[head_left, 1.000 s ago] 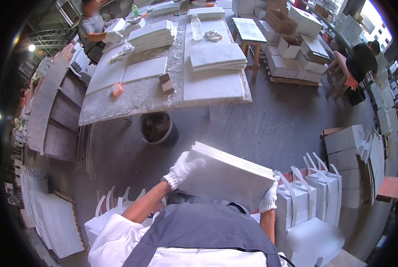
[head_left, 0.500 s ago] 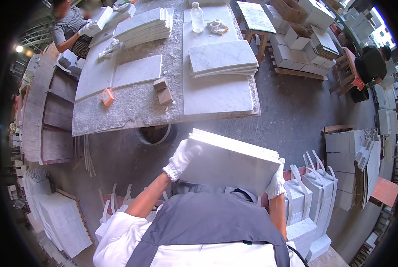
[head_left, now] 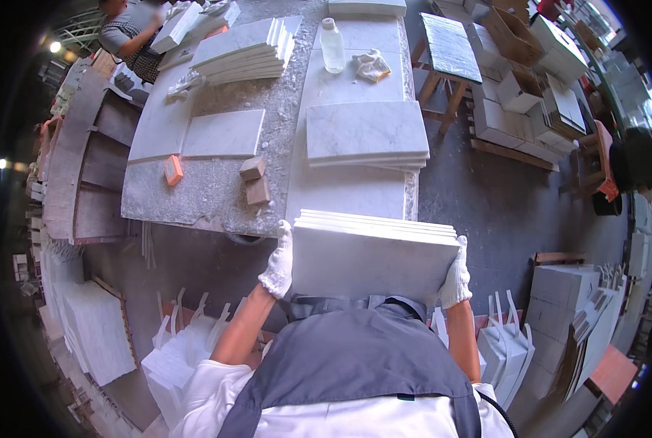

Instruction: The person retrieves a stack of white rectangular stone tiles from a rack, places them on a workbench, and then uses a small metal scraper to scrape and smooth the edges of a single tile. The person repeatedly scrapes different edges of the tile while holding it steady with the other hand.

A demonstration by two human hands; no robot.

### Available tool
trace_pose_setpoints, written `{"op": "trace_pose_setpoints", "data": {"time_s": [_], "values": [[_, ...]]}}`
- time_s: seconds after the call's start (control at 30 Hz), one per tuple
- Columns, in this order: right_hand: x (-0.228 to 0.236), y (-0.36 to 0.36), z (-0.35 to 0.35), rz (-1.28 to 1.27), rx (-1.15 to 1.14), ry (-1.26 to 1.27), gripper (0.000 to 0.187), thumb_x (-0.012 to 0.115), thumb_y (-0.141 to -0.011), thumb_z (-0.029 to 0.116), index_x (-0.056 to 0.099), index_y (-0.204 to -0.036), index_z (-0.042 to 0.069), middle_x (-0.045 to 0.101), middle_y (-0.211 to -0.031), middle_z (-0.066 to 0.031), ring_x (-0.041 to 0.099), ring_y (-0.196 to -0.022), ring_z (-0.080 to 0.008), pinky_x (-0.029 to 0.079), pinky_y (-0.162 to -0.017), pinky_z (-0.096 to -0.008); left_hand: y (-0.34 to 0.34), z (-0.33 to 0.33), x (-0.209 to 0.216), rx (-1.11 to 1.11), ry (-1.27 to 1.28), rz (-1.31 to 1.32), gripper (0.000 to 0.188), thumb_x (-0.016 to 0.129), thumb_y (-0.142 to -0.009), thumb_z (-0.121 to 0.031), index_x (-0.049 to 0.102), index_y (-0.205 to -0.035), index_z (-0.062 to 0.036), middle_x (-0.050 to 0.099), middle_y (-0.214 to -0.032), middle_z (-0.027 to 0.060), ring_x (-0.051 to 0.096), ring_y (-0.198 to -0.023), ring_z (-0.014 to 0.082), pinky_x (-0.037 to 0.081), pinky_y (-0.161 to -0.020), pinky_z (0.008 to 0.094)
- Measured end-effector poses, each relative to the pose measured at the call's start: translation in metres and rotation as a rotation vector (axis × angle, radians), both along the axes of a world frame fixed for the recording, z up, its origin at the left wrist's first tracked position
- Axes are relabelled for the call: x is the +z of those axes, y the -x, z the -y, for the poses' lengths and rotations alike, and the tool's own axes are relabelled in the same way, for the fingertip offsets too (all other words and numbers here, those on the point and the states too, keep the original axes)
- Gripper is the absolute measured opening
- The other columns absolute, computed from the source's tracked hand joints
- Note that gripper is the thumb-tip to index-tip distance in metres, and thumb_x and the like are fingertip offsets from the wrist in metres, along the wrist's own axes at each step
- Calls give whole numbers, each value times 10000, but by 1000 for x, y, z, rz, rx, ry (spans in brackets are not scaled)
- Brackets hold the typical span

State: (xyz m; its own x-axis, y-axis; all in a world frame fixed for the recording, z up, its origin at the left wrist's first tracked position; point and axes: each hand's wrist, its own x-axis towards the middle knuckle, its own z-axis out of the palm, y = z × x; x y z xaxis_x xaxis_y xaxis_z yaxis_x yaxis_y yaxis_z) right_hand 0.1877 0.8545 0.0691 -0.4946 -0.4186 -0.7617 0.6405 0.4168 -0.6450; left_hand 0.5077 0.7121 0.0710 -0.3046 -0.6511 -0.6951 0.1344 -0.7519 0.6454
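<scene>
White-gloved left hand [head_left: 275,264] and right hand [head_left: 456,279] hold opposite ends of a slab stack [head_left: 373,259] before the grey apron [head_left: 355,358]. Compared with the earlier frames, the slab stack sits more level, the left thumb is off its broad face, and its far edge now overlaps the worktable [head_left: 216,201] in view.

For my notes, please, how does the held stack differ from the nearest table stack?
The held stack is tilted between left hand and right hand; the table stack lies flat. The held stack's face looks greyer than the table stack's veined top. Both are rectangular slabs.
</scene>
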Motion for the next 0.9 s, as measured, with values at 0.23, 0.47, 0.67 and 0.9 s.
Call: {"op": "trace_pose_setpoints", "data": {"time_s": [0.23, 0.47, 0.67, 0.9], "values": [[-4, 57, 49, -90, 248, 38, 790, 313, -1028, 697, 627, -1352, 48, 685, -1221, -102, 636, -1071, -203, 500, -980, -321, 41, 21, -14, 171, -44, 198, 692, 345, -1045, -664, 644, -1254, -76, 683, -1083, 13, 630, -1009, 132, 541, -911, 330], [2, 71, 91, 100, 34, -61, 625, 410, -1039, 633, 633, -1371, 152, 654, -1311, -28, 590, -1165, -168, 444, -1044, -323, 40, 54, -59, 332, 56, 192, 552, 453, -1054, -578, 620, -1303, -114, 641, -1181, 6, 562, -1083, 117, 459, -979, 308], [-4, 81, 137, 103, -55, 177, 572, 443, -1051, 572, 636, -1328, 110, 669, -1269, -52, 623, -1123, -195, 488, -999, -344, 67, 93, -56, 476, 408, 401, 489, 560, -1036, -457, 574, -1373, -104, 603, -1286, 18, 541, -1163, 150, 430, -1028, 326], [-21, 100, 208, -172, 37, 680, 389, 428, -1104, 370, 616, -1189, 40, 642, -1116, -52, 608, -1011, -144, 515, -897, -313, 74, 178, -32, 421, 390, -6, 439, 518, -1043, -421, 625, -1295, -78, 643, -1238, 47, 566, -1134, 148, 435, -1002, 297]]}}
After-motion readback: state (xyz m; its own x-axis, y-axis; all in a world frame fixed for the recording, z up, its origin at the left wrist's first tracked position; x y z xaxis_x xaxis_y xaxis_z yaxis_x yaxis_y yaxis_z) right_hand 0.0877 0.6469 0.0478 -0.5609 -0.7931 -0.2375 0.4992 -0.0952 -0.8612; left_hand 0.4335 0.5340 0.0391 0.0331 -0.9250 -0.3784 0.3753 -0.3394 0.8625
